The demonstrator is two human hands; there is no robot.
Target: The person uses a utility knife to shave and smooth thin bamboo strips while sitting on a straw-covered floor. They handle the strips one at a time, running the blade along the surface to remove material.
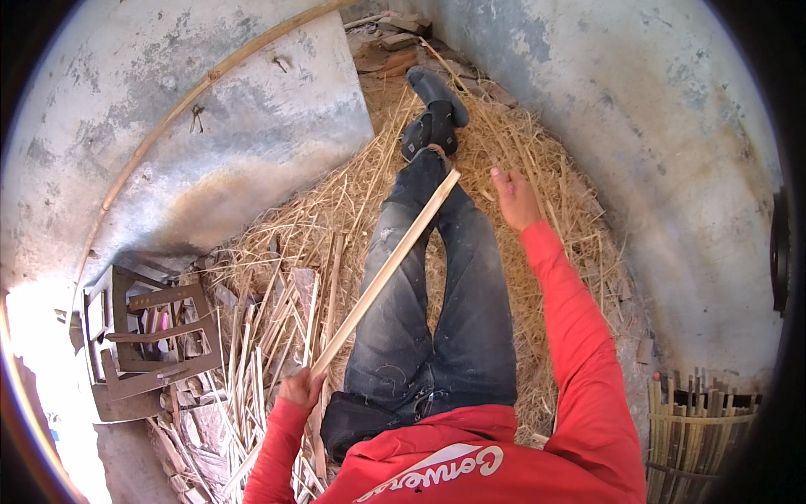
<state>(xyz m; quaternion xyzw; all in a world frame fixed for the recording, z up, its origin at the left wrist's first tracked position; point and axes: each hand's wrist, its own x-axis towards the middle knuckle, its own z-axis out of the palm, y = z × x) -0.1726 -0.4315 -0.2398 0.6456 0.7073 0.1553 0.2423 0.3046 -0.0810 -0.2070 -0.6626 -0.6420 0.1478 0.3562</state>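
A long, flat, pale strip of split bamboo or wood [388, 267] slants across my legs, its far end over my shins. My left hand [300, 389] is closed round its near end, low on the left beside my thigh. Past the strip's far end, to the right, my right hand [515, 200] hovers over the shavings with its fingers curled in. It is apart from the strip. Whatever lies inside those fingers, if anything, is hidden.
Pale shavings [546, 181] cover the floor round my legs [472, 294]. Several split strips [243, 378] lie at the left, beside a dark wooden frame [159, 378]. A slatted basket [701, 433] stands at the lower right. Walls [638, 109] rise close by.
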